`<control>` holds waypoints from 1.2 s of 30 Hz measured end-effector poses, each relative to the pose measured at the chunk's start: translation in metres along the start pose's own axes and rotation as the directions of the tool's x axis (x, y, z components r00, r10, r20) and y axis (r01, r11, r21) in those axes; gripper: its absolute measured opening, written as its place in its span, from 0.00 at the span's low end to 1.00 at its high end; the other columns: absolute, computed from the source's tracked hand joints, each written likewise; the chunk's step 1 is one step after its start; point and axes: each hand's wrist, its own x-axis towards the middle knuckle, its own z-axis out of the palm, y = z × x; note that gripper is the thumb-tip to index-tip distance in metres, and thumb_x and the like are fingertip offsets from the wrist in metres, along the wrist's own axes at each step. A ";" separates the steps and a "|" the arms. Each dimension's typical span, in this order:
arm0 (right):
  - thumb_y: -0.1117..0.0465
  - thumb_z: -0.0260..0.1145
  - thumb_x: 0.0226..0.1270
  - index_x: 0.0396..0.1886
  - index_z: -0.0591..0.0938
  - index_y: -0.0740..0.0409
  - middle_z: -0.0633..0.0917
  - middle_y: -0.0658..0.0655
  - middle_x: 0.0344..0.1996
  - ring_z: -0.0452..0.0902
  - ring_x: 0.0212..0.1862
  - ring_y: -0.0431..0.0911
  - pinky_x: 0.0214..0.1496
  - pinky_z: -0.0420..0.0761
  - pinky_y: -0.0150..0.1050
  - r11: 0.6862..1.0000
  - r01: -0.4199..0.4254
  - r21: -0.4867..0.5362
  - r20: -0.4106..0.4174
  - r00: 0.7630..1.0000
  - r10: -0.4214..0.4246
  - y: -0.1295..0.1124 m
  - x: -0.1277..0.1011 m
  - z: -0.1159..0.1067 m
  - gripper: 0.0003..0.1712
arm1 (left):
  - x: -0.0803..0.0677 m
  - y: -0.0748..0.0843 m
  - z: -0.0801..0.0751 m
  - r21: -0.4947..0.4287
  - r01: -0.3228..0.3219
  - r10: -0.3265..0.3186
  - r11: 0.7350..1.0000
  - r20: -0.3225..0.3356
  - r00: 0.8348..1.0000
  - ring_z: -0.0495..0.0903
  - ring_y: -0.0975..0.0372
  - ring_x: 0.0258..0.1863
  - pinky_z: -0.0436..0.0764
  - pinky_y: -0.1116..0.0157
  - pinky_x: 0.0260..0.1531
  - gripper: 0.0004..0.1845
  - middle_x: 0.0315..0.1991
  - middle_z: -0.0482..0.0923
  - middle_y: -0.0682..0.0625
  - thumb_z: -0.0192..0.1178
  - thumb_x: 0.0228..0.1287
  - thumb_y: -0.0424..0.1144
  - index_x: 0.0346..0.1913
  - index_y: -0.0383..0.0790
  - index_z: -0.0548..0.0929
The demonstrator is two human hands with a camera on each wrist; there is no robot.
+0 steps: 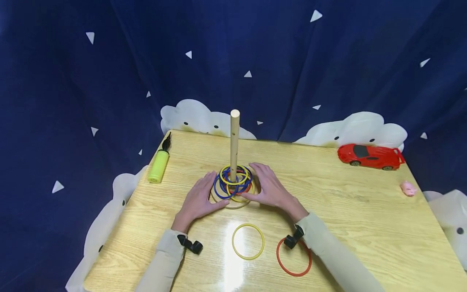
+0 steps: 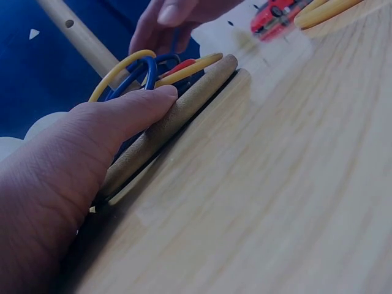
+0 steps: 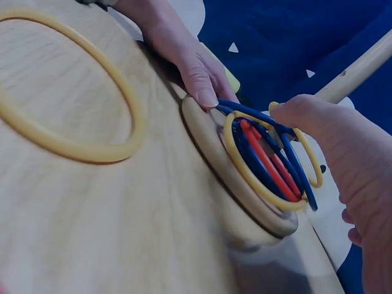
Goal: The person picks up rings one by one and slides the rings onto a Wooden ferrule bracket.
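A ring-toss stand with an upright wooden peg [image 1: 234, 142] and a round wooden base [image 2: 162, 131] is on the table. Blue, red and yellow rings [image 3: 263, 156] lie in a loose pile around the foot of the peg. My left hand [image 1: 198, 198] holds the base's left side, with the thumb on its front rim. On the opposite side, my right hand [image 1: 271, 188] is spread beside the pile. Its thumb reaches over the rings; whether it presses them cannot be told.
Nearer me lie a loose yellow ring [image 1: 248, 258] and a red ring [image 1: 294, 275], the latter partly under my right wrist. A yellow-green pump [image 1: 159, 165] lies at the left edge. A red toy car [image 1: 372, 157] and a small pink toy [image 1: 408, 188] are on the right.
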 end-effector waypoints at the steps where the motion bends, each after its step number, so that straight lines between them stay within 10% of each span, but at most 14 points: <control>1: 0.29 0.76 0.54 0.80 0.64 0.61 0.70 0.63 0.74 0.64 0.75 0.57 0.78 0.64 0.59 1.000 -0.010 0.000 0.005 1.000 0.010 0.001 -0.004 0.000 0.64 | 0.000 0.000 0.000 -0.002 0.001 -0.001 1.000 0.000 1.000 0.50 0.54 0.83 0.51 0.53 0.82 0.63 0.84 0.53 0.46 0.59 0.57 0.80 0.85 0.45 0.51; 21: 0.24 0.75 0.51 0.77 0.70 0.55 0.74 0.55 0.70 0.69 0.72 0.53 0.71 0.73 0.58 0.994 -0.098 0.049 0.110 0.990 0.092 -0.016 -0.093 0.002 0.62 | 0.001 0.002 -0.002 -0.012 -0.007 0.007 1.000 -0.002 1.000 0.51 0.52 0.83 0.51 0.51 0.82 0.63 0.84 0.53 0.46 0.60 0.58 0.79 0.85 0.42 0.52; 36: 0.19 0.75 0.41 0.71 0.77 0.54 0.75 0.55 0.69 0.68 0.71 0.53 0.72 0.71 0.59 0.998 0.059 -0.027 0.181 0.982 -0.053 -0.048 -0.119 0.008 0.63 | 0.001 0.000 -0.001 0.000 0.007 -0.007 1.000 0.008 1.000 0.50 0.54 0.84 0.49 0.54 0.83 0.64 0.84 0.52 0.47 0.58 0.57 0.81 0.85 0.44 0.51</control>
